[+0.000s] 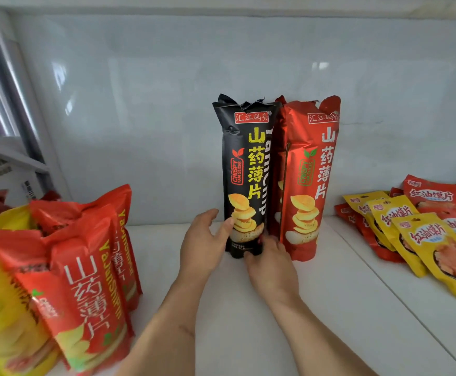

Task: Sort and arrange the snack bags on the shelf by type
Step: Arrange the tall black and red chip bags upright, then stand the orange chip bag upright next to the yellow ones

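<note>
A tall black yam-chip bag (244,164) stands upright on the white shelf (330,308), touching a tall red yam-chip bag (307,172) on its right. My left hand (204,245) is at the black bag's lower left side, thumb pressed on its front. My right hand (269,260) grips the bag's base from the right, fingers curled round the bottom edge. Several red yam-chip bags (83,280) lean in a bunch at the left, with yellow bags (2,308) beside them.
Flat yellow packets (422,240) and red packets (433,194) lie overlapped at the right. The shelf's pale back wall (221,77) rises close behind the standing bags. A metal upright (10,90) runs up the left side.
</note>
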### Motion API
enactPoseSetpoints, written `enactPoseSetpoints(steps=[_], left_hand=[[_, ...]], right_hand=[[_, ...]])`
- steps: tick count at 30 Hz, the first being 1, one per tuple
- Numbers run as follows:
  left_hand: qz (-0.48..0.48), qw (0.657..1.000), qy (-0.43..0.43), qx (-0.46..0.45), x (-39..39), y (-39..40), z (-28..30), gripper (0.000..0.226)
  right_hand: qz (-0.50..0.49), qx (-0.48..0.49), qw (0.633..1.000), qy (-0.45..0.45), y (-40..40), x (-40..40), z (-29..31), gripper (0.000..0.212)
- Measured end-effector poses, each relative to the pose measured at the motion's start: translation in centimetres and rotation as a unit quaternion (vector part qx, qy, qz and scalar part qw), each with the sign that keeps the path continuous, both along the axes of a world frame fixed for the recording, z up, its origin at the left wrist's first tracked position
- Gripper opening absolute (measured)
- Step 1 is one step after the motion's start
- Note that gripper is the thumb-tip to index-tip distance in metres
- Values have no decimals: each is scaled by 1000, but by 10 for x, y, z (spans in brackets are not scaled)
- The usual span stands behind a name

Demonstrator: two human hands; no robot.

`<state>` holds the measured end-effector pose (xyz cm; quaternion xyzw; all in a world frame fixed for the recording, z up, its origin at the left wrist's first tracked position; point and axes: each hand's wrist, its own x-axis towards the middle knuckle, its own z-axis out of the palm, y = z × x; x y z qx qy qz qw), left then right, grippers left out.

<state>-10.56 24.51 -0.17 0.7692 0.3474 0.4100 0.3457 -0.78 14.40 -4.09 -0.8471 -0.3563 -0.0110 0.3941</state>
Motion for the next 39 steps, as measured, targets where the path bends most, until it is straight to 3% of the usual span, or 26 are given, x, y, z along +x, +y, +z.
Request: enactPoseSetpoints(steps=[3,6,8,12,21,27,30,33,36,39], left_hand=[[79,975,123,168,-15,-21,-6,36],[117,913,173,351,-29,-40,-16,14],[128,887,173,408,-39,-48,-22,7],[132,861,187,453,-66,-67,-28,30],[177,875,129,431,-133,-96,-17,19],[260,856,19,447,-179,-94,-12,16],[298,873,-19,385,-193,-86,-23,33],[276,907,-51,313,-199,-80,-33,51],[233,945,-129,191,-198,-82,-36,58],[208,958,-185,65,-199,-86,-38,68]], right_hand=[[40,-55,989,-131,-18,-5,8,33],[93,-116,960,-238,-35,-10,18,30],[115,-144,942,-281,-45,-15,25,30],[141,-158,922,-323,-57,-35,33,29],[205,-84,933,-284,-52,-89,30,33],[249,18,963,-100,-30,-118,36,40],[269,94,957,49,-20,-137,39,45],[290,138,934,158,-13,-154,41,56],[314,155,915,202,-11,-168,38,71],[326,145,909,214,-10,-179,30,72]])
